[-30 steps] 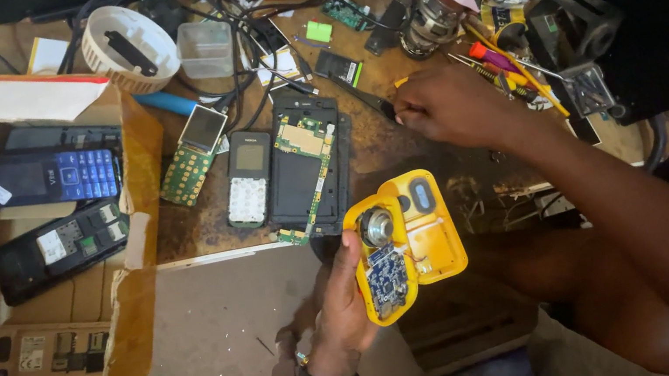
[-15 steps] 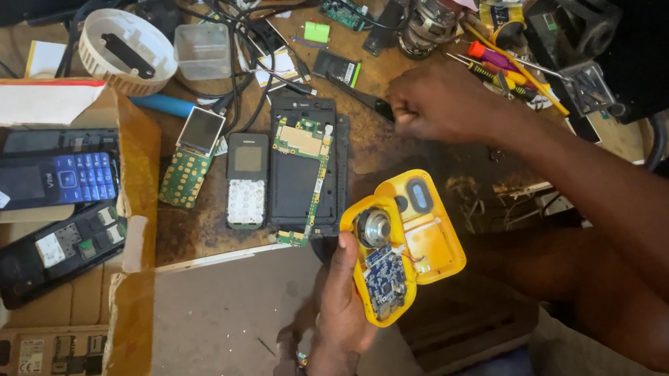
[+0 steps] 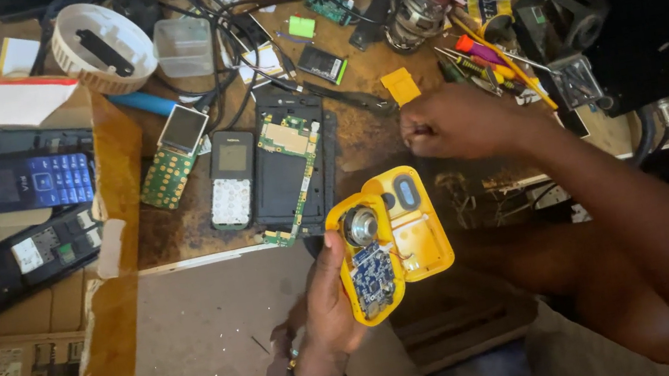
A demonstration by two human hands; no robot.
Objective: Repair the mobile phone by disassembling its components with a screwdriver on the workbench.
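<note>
My left hand (image 3: 329,299) holds an opened yellow device (image 3: 392,246) below the bench edge. Its two shell halves lie spread apart, showing a round speaker and a blue circuit board inside. My right hand (image 3: 453,122) is closed in a fist over the worn wooden bench, above and to the right of the device. Whether something small is pinched in it I cannot tell. A black tool (image 3: 348,98) lies on the bench just left of that fist.
A stripped phone with a bare circuit board (image 3: 291,163), a grey phone (image 3: 229,180) and a green keypad board (image 3: 171,158) lie on the bench. A cardboard box (image 3: 113,274) at left holds several old phones. Screwdrivers (image 3: 483,55), cables and a white round holder (image 3: 104,47) crowd the back.
My right hand has shifted slightly down and left over the bench. The yellow device stays in my left hand.
</note>
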